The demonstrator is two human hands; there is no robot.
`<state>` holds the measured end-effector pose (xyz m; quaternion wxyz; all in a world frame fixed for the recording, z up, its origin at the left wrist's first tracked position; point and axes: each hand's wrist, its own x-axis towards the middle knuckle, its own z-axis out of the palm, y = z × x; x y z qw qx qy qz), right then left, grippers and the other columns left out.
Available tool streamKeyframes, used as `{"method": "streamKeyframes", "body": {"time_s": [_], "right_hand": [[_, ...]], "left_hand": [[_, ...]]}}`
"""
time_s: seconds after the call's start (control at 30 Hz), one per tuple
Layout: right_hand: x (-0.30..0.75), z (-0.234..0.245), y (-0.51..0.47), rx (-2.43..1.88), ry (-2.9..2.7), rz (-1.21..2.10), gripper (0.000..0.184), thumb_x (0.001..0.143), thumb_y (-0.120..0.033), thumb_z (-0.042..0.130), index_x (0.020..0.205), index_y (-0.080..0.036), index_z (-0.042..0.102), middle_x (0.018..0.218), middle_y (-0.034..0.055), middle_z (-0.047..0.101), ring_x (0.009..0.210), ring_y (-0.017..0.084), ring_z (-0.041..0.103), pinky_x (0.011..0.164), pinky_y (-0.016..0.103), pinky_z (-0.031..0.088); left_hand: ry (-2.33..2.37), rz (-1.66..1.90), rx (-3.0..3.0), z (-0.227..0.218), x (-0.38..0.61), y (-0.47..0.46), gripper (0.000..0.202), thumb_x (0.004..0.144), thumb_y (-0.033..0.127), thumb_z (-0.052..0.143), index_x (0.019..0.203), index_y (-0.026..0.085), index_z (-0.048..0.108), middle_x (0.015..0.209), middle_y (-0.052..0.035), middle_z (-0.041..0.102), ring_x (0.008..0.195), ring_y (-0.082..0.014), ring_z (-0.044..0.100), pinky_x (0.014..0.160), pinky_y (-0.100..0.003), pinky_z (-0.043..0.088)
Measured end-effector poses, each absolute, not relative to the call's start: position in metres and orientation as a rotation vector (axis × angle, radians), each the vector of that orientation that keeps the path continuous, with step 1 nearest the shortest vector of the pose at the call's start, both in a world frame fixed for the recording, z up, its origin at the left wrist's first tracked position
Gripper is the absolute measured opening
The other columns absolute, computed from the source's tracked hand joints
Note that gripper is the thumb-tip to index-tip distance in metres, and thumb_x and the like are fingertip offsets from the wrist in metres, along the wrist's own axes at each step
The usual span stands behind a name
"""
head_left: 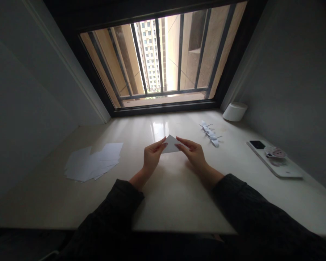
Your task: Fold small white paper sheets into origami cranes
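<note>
A white sheet of paper folded into a triangle (170, 143) is held just above the pale window-sill table (168, 195), in the middle of the view. My left hand (152, 156) pinches its left corner between thumb and fingers. My right hand (192, 151) pinches its right side, fingers pressed together on the paper. Both forearms wear dark sleeves and reach in from the near edge.
A loose pile of white paper sheets (93, 161) lies at the left. Folded paper cranes (210, 134) sit in a row at the back right. A white phone (275, 158) lies at the right, and a white round container (235, 111) stands in the far right corner under the barred window (163, 58).
</note>
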<state>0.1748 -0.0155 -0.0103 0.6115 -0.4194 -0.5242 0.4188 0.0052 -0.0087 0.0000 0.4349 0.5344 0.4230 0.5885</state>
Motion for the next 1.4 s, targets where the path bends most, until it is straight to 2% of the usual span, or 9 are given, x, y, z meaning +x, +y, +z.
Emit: {"method": "streamKeyframes", "body": {"time_s": [0.43, 0.77, 0.9, 1.0, 1.1, 1.17, 1.23, 1.3, 1.4], "right_hand": [[0.173, -0.009, -0.018, -0.977, -1.276, 0.872, 0.033, 0.074, -0.038, 0.071, 0.106, -0.028, 0.071, 0.089, 0.0028, 0.07, 0.078, 0.019, 0.059, 0.069, 0.033, 0.045], [0.176, -0.004, -0.018, -1.019, -1.306, 0.986, 0.037, 0.07, -0.042, 0.072, 0.103, -0.025, 0.073, 0.089, 0.0048, 0.07, 0.081, 0.021, 0.059, 0.071, 0.034, 0.045], [0.176, -0.002, -0.019, -0.993, -1.327, 1.029, 0.036, 0.07, -0.042, 0.072, 0.102, -0.026, 0.073, 0.088, 0.0045, 0.07, 0.079, 0.021, 0.06, 0.071, 0.034, 0.045], [0.176, -0.001, -0.019, -1.001, -1.333, 1.059, 0.036, 0.069, -0.043, 0.073, 0.1, -0.024, 0.074, 0.087, 0.005, 0.071, 0.079, 0.022, 0.061, 0.072, 0.035, 0.046], [0.177, -0.002, -0.017, -1.024, -1.267, 1.104, 0.049, 0.065, -0.043, 0.076, 0.109, -0.022, 0.07, 0.085, 0.0049, 0.071, 0.075, 0.02, 0.062, 0.07, 0.035, 0.047], [0.176, -0.004, -0.015, -1.033, -1.164, 1.12, 0.066, 0.06, -0.043, 0.079, 0.121, -0.022, 0.061, 0.078, 0.0026, 0.07, 0.069, 0.018, 0.061, 0.066, 0.033, 0.047], [0.174, -0.005, -0.013, -1.026, -1.059, 1.139, 0.072, 0.059, -0.042, 0.08, 0.124, -0.021, 0.057, 0.069, -0.0008, 0.067, 0.064, 0.015, 0.059, 0.062, 0.03, 0.046], [0.169, -0.005, -0.012, -1.019, -1.015, 1.182, 0.06, 0.06, -0.043, 0.08, 0.113, -0.021, 0.063, 0.066, -0.0018, 0.064, 0.063, 0.014, 0.057, 0.059, 0.027, 0.044], [0.156, -0.003, -0.011, -1.013, -1.042, 1.29, 0.035, 0.06, -0.047, 0.078, 0.079, -0.019, 0.07, 0.075, 0.0031, 0.068, 0.067, 0.014, 0.058, 0.056, 0.025, 0.042]], "left_hand": [[1.135, 1.508, 1.32, 0.004, 0.008, -0.013, 0.032, 0.069, 0.032, 0.075, 0.099, 0.022, 0.073, 0.099, -0.0034, 0.073, 0.088, -0.0226, 0.068, 0.086, -0.036, 0.053], [1.221, 1.416, 1.379, 0.013, 0.0, -0.013, 0.026, 0.066, 0.037, 0.076, 0.087, 0.021, 0.076, 0.088, -0.0069, 0.074, 0.08, -0.0226, 0.068, 0.076, -0.033, 0.053], [1.211, 1.341, 1.357, 0.015, -0.003, -0.01, 0.031, 0.064, 0.038, 0.078, 0.089, 0.02, 0.076, 0.086, -0.0082, 0.074, 0.077, -0.0218, 0.068, 0.07, -0.031, 0.051], [1.194, 1.303, 1.345, 0.015, -0.005, -0.007, 0.028, 0.062, 0.04, 0.078, 0.081, 0.019, 0.077, 0.08, -0.0078, 0.074, 0.072, -0.0201, 0.066, 0.067, -0.03, 0.05], [1.181, 1.273, 1.33, 0.014, -0.005, -0.006, 0.027, 0.063, 0.042, 0.077, 0.078, 0.019, 0.076, 0.076, -0.007, 0.073, 0.068, -0.0183, 0.065, 0.065, -0.029, 0.049], [1.183, 1.282, 1.297, 0.013, -0.004, -0.007, 0.029, 0.064, 0.042, 0.077, 0.079, 0.018, 0.076, 0.076, -0.0067, 0.073, 0.068, -0.0173, 0.064, 0.063, -0.027, 0.048], [1.208, 1.334, 1.24, 0.013, -0.003, -0.007, 0.029, 0.064, 0.042, 0.077, 0.08, 0.018, 0.075, 0.077, -0.006, 0.073, 0.068, -0.016, 0.063, 0.061, -0.025, 0.047], [1.238, 1.407, 1.183, 0.013, -0.001, -0.007, 0.029, 0.064, 0.042, 0.076, 0.08, 0.017, 0.075, 0.077, -0.005, 0.072, 0.068, -0.0148, 0.062, 0.059, -0.024, 0.045], [1.235, 1.493, 1.128, 0.015, 0.002, -0.009, 0.029, 0.065, 0.042, 0.076, 0.08, 0.017, 0.074, 0.077, -0.0046, 0.072, 0.069, -0.0144, 0.062, 0.06, -0.024, 0.045]]}}
